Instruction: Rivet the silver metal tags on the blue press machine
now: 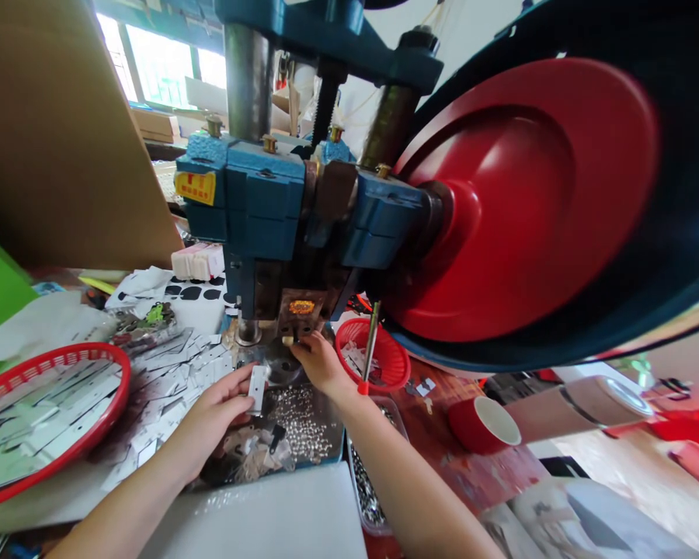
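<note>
Between the thumb and fingers of my left hand (224, 404) is a small white rectangular plate (257, 388) with holes in it, held upright in front of the press bed. My right hand (320, 361) reaches in under the head of a blue press (262, 194), fingers bent near the tooling. Whatever those fingers pinch, if anything, is too small or hidden to name. Just below both hands, a pile of small shiny metal pieces (303, 423) lies on a dark tray, with several thin cut pieces (259, 454) beside it.
Left are a red basket (125, 380) of flat plates and a loose spread of plates (163, 388). A smaller red basket (405, 365), a clear tub of metal parts (366, 473) and a red cup (471, 425) stand right. A large red flywheel (530, 210) overhangs there.
</note>
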Available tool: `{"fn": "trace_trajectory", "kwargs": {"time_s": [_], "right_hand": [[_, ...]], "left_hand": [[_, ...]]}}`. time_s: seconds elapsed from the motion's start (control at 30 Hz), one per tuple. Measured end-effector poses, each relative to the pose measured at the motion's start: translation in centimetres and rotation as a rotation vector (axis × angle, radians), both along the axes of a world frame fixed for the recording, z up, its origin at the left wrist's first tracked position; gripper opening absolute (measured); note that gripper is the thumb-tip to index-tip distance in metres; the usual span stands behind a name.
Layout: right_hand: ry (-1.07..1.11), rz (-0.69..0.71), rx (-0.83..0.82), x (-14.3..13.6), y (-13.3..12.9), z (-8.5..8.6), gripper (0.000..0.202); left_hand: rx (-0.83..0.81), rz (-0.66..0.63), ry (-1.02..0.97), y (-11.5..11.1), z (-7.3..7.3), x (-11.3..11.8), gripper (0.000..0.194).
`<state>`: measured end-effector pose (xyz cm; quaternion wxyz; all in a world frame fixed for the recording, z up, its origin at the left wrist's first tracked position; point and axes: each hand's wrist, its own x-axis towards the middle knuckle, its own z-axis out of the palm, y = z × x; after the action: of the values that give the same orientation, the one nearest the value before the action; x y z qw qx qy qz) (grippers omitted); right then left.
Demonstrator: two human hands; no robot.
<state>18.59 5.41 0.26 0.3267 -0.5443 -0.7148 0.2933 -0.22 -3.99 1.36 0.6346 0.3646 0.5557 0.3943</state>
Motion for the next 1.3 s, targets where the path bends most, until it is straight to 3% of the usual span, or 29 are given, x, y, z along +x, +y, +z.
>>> {"fn": "trace_trajectory", "kwargs": {"time_s": [0.13, 0.33, 0.5, 0.63, 0.7, 0.87, 1.0, 1.13, 1.3], "right_hand": [[0.155, -0.026, -0.057, 0.9, -2.7, 0.1, 0.016], [0.297, 0.045, -0.296, 0.1, -6.7, 0.8, 0.014], [0.561, 0.077, -0.459, -1.7, -8.2, -0.8, 0.015], [0.5, -0.026, -0.325, -1.9, -8.7, -1.3, 0.013], [0.355, -0.033, -0.191, -1.5, -8.6, -0.7, 0.013], [0.071, -0.025, 0.115, -0.1, -6.4, 1.1, 0.015], [-0.011, -0.075, 0.195, 0.1, -3.3, 0.6, 0.012], [0.005, -0.138, 0.175, -0.3, -1.1, -0.7, 0.012], [0.078, -0.097, 0.126, -0.6, -0.7, -1.3, 0.02]], "left_hand": [[0.015, -0.036, -0.079, 0.2, 0.3, 0.4, 0.068], [0.038, -0.037, -0.07, 0.3, 0.5, 1.1, 0.066], [0.081, 0.021, -0.087, 0.4, 0.0, 2.3, 0.056], [0.195, 0.145, -0.007, 0.4, -0.8, 2.9, 0.05], [0.278, 0.139, 0.158, 0.6, -0.9, 2.7, 0.049], [0.402, -0.033, 0.513, 2.4, -0.4, 2.1, 0.028], [0.594, -0.027, 0.711, 5.3, -0.6, 2.4, 0.024], [0.636, -0.024, 0.716, 7.7, -1.6, 2.6, 0.026], [0.578, -0.124, 0.614, 8.5, -2.3, 2.3, 0.031]]}}
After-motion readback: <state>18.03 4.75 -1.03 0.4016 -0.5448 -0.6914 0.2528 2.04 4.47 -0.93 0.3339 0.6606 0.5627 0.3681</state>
